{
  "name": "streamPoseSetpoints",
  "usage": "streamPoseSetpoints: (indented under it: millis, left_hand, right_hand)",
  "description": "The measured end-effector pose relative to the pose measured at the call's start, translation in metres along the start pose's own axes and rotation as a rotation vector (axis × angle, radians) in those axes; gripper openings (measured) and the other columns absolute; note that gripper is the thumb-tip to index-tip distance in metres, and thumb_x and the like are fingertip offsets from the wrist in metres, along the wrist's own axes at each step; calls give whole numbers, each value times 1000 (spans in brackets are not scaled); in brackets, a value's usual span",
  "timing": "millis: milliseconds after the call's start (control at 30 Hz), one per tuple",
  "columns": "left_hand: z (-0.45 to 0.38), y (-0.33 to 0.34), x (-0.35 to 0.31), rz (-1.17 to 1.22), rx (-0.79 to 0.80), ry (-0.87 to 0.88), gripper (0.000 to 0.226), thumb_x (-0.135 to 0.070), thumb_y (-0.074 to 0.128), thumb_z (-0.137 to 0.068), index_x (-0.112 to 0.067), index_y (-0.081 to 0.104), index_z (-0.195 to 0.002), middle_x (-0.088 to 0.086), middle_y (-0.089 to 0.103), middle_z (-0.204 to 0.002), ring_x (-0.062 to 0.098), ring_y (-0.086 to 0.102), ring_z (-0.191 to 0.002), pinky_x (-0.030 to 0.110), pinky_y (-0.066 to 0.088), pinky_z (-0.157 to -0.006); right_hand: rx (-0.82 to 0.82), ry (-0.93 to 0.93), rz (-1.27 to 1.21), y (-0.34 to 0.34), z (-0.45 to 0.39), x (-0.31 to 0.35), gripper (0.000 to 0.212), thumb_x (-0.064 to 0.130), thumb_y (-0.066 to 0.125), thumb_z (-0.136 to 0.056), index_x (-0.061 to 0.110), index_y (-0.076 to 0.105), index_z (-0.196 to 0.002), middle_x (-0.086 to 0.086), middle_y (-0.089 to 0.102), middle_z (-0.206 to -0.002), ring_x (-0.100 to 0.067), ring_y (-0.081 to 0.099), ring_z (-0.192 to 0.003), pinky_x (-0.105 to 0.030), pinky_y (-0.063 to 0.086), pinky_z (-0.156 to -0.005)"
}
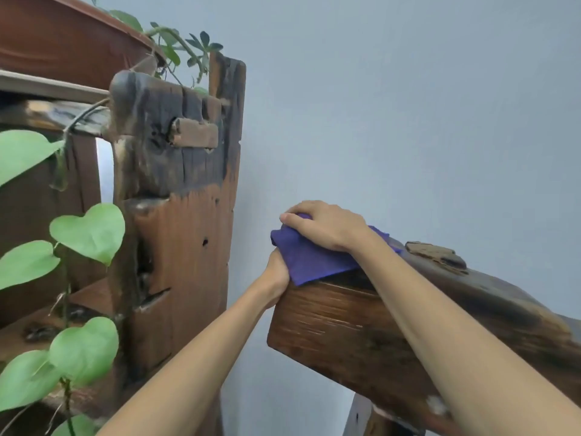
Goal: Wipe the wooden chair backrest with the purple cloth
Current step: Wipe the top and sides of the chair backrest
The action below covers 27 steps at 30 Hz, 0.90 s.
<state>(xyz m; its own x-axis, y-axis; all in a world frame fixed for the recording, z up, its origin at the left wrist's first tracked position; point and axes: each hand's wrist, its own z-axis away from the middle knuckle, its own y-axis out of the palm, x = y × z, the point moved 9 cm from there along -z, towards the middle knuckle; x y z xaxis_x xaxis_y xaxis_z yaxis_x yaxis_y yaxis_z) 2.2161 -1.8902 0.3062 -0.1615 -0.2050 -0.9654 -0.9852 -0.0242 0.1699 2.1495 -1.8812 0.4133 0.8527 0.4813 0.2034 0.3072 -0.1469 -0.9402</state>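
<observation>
The wooden chair backrest [345, 328] is a thick, dark-stained beam running from the centre down to the right edge. A purple cloth [309, 259] lies draped over its left end. My right hand [323, 226] presses flat on top of the cloth, fingers curled over its far edge. My left hand [276, 278] grips the left end of the beam just under the cloth's hanging corner, partly hidden by the cloth.
A tall rustic wooden shelf [182, 215] stands close on the left, with trailing green leaves [91, 231] in front of it and a brown planter [63, 36] on top. A pale grey wall [408, 105] is right behind the backrest.
</observation>
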Motion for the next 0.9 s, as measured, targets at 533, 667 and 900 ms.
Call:
streamPoseSetpoints:
  millis: [533,667,900]
  left_hand:
    - [-9,-12,36,-63,-17,-136,52,-60,22,-104,-33,66,-106,-2,72,-118,22,68,-105,50,51,-106]
    - [-6,-8,35,-39,6,-142,49,-58,24,-105,-32,65,-108,1,72,-121,22,69,-103,48,53,-104]
    - [-5,-7,30,120,75,-189,53,-39,25,-110,-10,68,-100,7,76,-87,17,72,-74,26,60,-72]
  right_hand:
    - [-342,783,22,-57,193,-238,50,56,24,-100,34,67,-115,-7,63,-137,-37,55,-121,-46,39,-92]
    - [-647,764,235,-50,175,-184,56,50,21,-100,27,66,-122,-11,69,-120,-40,62,-106,-42,42,-80]
    - [-1029,354,249,18,113,-37,46,38,39,-105,21,56,-144,-2,55,-150,-24,49,-140,-45,24,-119]
